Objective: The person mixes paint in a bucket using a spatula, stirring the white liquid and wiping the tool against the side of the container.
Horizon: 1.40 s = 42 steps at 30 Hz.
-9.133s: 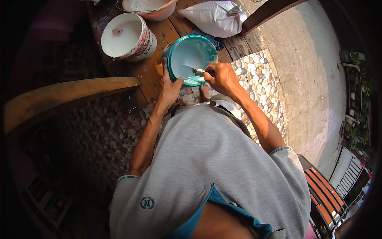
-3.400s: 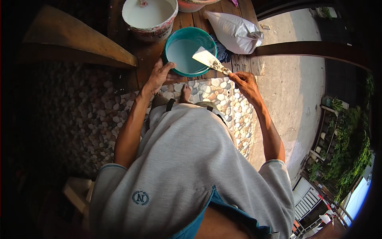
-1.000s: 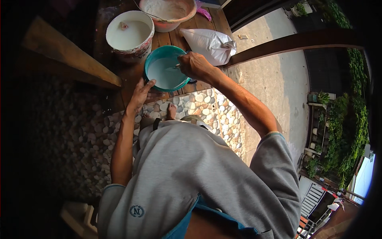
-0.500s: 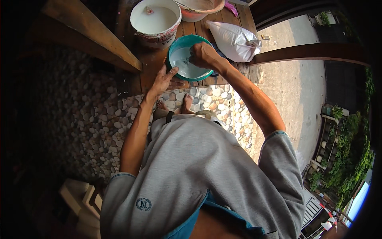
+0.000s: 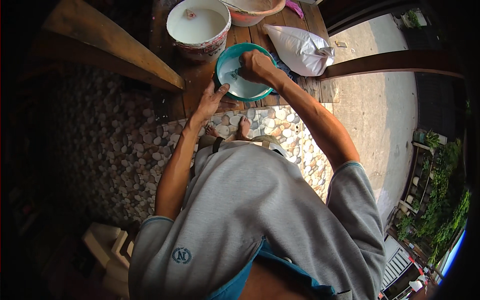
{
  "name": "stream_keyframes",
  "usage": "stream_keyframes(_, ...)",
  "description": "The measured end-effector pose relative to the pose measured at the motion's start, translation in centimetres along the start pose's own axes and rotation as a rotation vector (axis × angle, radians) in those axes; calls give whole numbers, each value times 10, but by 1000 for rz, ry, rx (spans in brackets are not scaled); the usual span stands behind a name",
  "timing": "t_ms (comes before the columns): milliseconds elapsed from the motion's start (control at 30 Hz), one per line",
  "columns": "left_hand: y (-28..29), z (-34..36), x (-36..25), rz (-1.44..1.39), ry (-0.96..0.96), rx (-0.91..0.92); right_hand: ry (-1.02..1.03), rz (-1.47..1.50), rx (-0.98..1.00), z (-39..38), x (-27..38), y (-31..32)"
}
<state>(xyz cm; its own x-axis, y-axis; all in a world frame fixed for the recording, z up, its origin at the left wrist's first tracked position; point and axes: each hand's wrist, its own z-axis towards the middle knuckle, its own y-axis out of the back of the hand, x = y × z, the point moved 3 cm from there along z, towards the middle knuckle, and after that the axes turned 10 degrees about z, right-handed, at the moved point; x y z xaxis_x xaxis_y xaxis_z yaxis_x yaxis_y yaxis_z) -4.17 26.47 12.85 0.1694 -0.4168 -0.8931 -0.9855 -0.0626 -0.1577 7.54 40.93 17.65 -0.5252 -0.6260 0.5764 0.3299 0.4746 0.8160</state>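
Observation:
A teal basin (image 5: pixel 220 59) holding whitish liquid (image 5: pixel 252 89) stands on the wooden table (image 5: pixel 196 79). My left hand (image 5: pixel 210 104) steadies it at the near left, thumb against the rim and the other fingers partly hidden around the outer wall. Over the liquid, my right hand (image 5: pixel 256 67) is closed with its knuckles up. What it grips is hidden beneath the fingers. Beside the fist, small dark marks show in the liquid; whether they are a tool or a reflection is unclear.
A white bucket (image 5: pixel 224 37) of milky liquid, with a small pinkish thing in it, stands behind the basin. Farther back is an orange tub (image 5: pixel 248 19). A tied white sack (image 5: pixel 300 50) lies at the right, near a wooden post (image 5: pixel 395 64). Another wooden beam (image 5: pixel 120 47) slants at left.
The whole view has shifted slightly, so everything appears a little farther right. My right hand stays closed over the basin, while my left stays at its rim. The dark marks in the liquid look different.

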Motion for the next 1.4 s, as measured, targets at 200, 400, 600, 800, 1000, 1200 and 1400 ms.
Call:
stream_keyframes(200, -2, -2, -5, -57, 8, -38, -51, -157, 44, 0, -4, 14)
stream_keyframes(400, -1, 0, -3, -57, -7, -33, -3, 3, -3, -6, 1, 2)
stream_keyframes(600, 2, 3, 2, -70, 1, -20, -80, -184, 11, 3, -6, 17)
stream_keyframes(800, 2, 5, 5, -87, -7, -20, -20, -60, 54, -1, -16, -1)
stream_keyframes(1000, 5, 8, 9, -97, -20, -3, -97, -96, -19, 7, -12, 9)
stream_keyframes(1200, 4, 7, 11, -49, 22, 15, -11, -119, 24, -5, -18, 7)
stream_keyframes(1400, 5, 7, 9, -72, 19, -4, -35, -62, -103, 10, -12, 7)
